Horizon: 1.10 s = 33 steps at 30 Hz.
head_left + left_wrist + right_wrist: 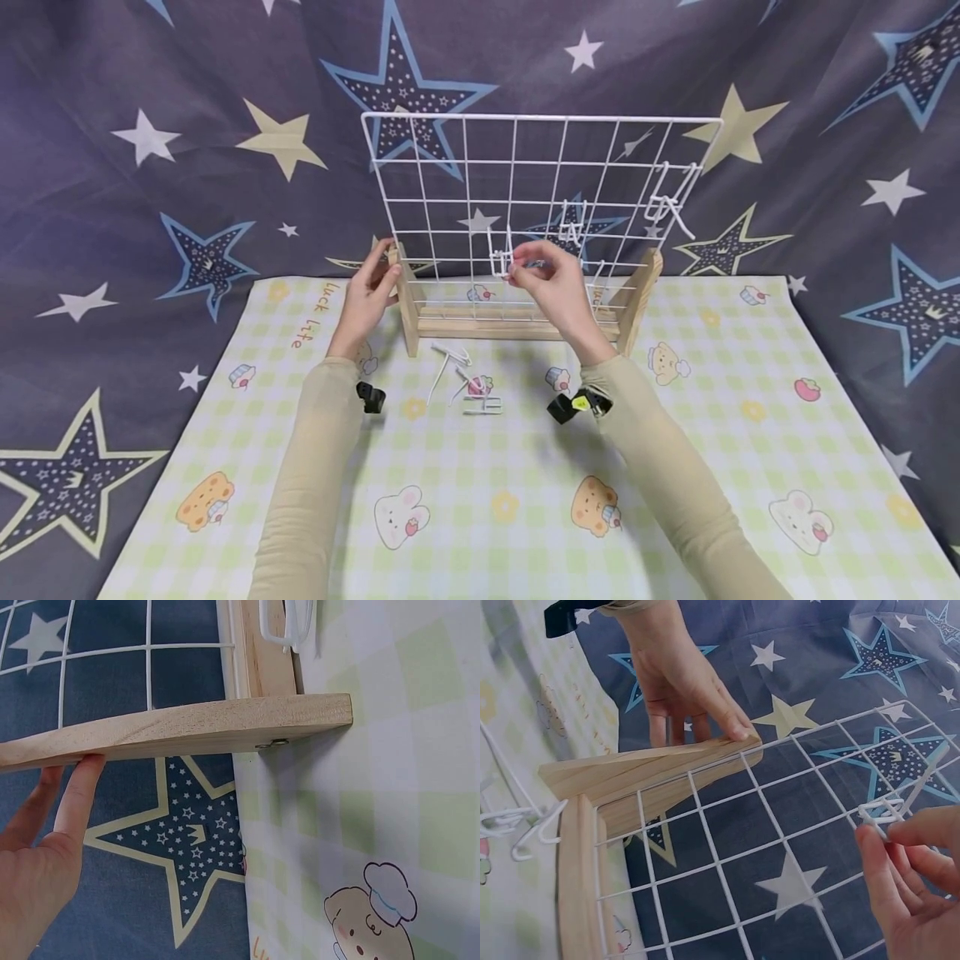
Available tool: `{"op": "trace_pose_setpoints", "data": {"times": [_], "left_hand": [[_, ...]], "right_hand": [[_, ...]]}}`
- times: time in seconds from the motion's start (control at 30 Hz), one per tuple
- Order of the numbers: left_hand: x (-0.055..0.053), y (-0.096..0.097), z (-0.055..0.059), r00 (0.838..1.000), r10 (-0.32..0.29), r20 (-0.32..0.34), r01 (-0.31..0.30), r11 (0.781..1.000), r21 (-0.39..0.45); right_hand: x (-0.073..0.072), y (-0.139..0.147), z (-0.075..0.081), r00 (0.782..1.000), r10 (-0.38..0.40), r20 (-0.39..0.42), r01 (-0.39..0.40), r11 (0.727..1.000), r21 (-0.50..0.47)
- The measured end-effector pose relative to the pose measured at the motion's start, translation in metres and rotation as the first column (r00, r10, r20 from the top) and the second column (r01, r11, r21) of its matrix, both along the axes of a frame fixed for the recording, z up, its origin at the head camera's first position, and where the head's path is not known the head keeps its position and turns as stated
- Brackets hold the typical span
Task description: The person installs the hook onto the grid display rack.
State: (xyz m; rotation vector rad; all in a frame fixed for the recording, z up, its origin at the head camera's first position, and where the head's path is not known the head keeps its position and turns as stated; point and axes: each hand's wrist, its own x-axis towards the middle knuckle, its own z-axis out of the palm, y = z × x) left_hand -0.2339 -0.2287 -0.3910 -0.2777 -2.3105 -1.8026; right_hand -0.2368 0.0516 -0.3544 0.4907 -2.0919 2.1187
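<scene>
A white wire grid rack [540, 117] stands upright in a wooden base. My right hand [553, 282] pinches a white wire hook [885, 813] between thumb and index finger, at the middle of the grid. How far the hook sits on the wires cannot be told. On the left, my left hand [367, 292] rests its extended fingertips against the wooden side board [187, 720], near its upper end. Part of that hand is hidden behind the board in the right wrist view.
Other white hooks hang on the grid, a small one [572, 225] right of centre and larger ones [663, 207] near the right edge. Several loose hooks [452, 354] lie on the checked tablecloth [480, 458] before the base. A star-patterned curtain [225, 75] hangs behind.
</scene>
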Motion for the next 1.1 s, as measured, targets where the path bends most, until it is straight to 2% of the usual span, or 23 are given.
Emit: {"op": "trace_pose_setpoints", "data": {"times": [0.47, 0.6, 0.87, 1.1], "left_hand": [[0.000, 0.000, -0.001, 1.000, 0.000, 0.006, 0.000, 1.000, 0.010], [0.000, 0.001, 0.000, 1.000, 0.003, 0.001, -0.003, 1.000, 0.008], [-0.001, 0.001, -0.001, 1.000, 0.005, -0.002, -0.005, 1.000, 0.004], [-0.002, 0.000, -0.002, 1.000, 0.008, -0.001, -0.008, 1.000, 0.013]], "right_hand": [[-0.011, -0.011, 0.026, 1.000, -0.006, -0.014, 0.005, 0.998, -0.062], [-0.015, -0.014, 0.030, 1.000, 0.001, 0.018, 0.000, 0.996, -0.090], [-0.022, -0.018, 0.030, 0.998, 0.015, 0.062, -0.006, 0.988, -0.152], [-0.020, -0.019, 0.023, 0.998, 0.025, 0.065, -0.015, 0.990, -0.141]]}}
